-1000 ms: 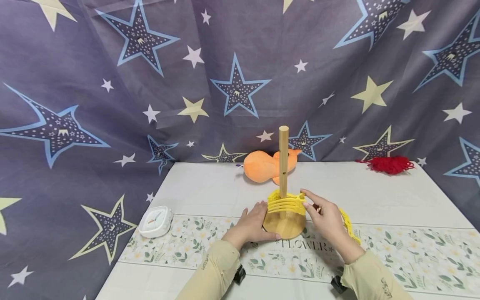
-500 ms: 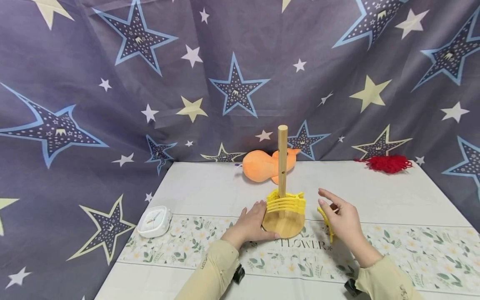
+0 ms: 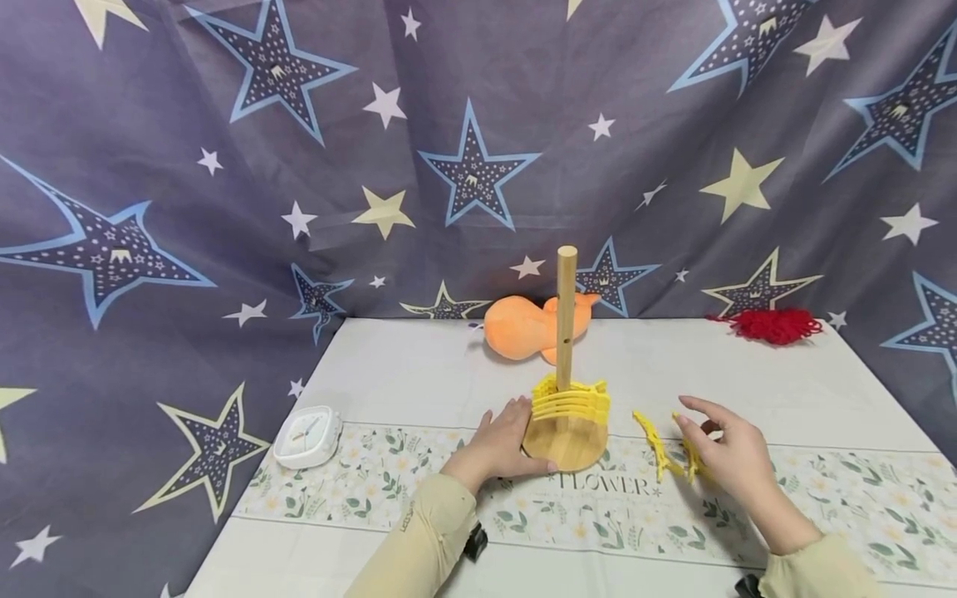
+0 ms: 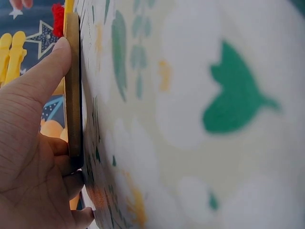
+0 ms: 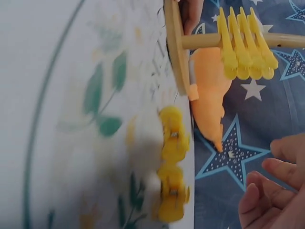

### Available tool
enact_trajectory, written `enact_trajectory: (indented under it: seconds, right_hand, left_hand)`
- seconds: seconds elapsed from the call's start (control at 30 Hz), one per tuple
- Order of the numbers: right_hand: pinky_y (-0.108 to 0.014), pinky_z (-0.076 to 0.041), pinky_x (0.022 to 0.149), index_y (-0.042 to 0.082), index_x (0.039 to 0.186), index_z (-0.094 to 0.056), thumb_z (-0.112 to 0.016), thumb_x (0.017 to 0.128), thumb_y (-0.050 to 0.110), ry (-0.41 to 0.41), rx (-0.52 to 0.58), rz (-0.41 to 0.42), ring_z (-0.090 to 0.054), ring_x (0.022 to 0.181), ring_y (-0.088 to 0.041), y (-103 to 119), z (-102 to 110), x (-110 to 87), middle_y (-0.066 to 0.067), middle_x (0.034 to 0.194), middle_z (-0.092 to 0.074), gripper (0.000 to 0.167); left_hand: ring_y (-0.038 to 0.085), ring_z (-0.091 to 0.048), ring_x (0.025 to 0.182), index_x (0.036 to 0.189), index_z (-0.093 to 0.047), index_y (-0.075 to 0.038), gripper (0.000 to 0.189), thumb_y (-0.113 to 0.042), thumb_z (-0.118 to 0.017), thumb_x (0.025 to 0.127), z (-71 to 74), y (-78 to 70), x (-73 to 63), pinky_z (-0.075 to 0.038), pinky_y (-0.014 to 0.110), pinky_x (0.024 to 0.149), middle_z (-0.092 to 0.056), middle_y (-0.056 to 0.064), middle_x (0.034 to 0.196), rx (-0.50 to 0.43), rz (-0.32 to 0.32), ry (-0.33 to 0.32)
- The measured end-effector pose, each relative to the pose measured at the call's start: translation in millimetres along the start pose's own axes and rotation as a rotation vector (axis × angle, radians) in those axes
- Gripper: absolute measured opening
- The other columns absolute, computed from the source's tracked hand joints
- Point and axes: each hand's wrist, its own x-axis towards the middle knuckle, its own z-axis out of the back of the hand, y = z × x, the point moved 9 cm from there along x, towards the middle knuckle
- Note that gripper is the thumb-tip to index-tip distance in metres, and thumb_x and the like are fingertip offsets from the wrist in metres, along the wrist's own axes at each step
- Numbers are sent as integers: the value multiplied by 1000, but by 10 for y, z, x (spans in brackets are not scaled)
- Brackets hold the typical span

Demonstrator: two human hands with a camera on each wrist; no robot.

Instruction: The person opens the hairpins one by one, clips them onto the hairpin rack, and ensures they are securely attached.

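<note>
A round-based wooden stand (image 3: pixel 566 324) with an upright post stands before me. My left hand (image 3: pixel 497 453) grips its base from the left, thumb along the near edge; the left wrist view has the thumb and fingers about the base rim (image 4: pixel 73 95). Low on the post, several yellow clothes pegs (image 5: pixel 245 47) are clamped one above another. To the right, my right hand (image 3: pixel 728 453) hovers over the table with fingers loosely bent and nothing between them. Loose yellow clothes pegs (image 3: pixel 650 444) lie below and left of it; two show metal springs (image 5: pixel 174 135) in the right wrist view.
An orange plush toy (image 3: pixel 519 328) lies behind the stand. Red yarn (image 3: pixel 777 326) sits at the back right, and a white clock (image 3: pixel 306 438) at the left. A floral strip crosses the white tablecloth (image 3: pixel 419 365); a star-patterned curtain (image 3: pixel 478 66) hangs behind.
My right hand has left the pegs on the post and moved right, past the loose pegs on the table. My left hand stays at the base.
</note>
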Motion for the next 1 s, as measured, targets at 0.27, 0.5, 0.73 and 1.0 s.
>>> enact_trajectory:
  seconds: [0.27, 0.5, 0.73, 1.0]
  right_hand:
    - [-28, -46, 50, 4, 129, -59, -68, 91, 41, 159, -63, -79, -63, 81, -22, -173, -33, -60, -23, 122, -62, 54]
    - [-33, -49, 55, -2, 120, -60, -73, 86, 44, 259, -113, -145, -62, 77, -19, -342, -79, -125, -22, 112, -65, 59]
    - [-50, -54, 72, -4, 118, -57, -74, 82, 50, 391, -139, -196, -66, 90, -34, -469, -181, -159, -18, 104, -66, 67]
    - [-41, -47, 67, -3, 108, -58, -76, 78, 55, 478, -184, -278, -54, 79, -22, -578, -264, -180, -8, 89, -59, 68]
  left_hand:
    - [23, -11, 149, 157, -12, -8, 111, -65, -68, 80, 28, 11, 3, -6, 50, 119, -14, 8, 162, -10, -1, -4]
    - [21, -10, 149, 158, -12, -10, 112, -68, -67, 78, -5, 15, 14, -5, 49, 119, -14, 7, 163, -2, 4, -2]
    - [20, -10, 149, 158, -12, -10, 113, -67, -68, 78, -9, 19, 27, -5, 49, 119, -14, 6, 162, 8, 13, -3]
    - [22, -12, 149, 157, -14, -8, 114, -67, -69, 77, 26, -12, 1, -7, 50, 119, -17, 8, 162, -5, 1, -13]
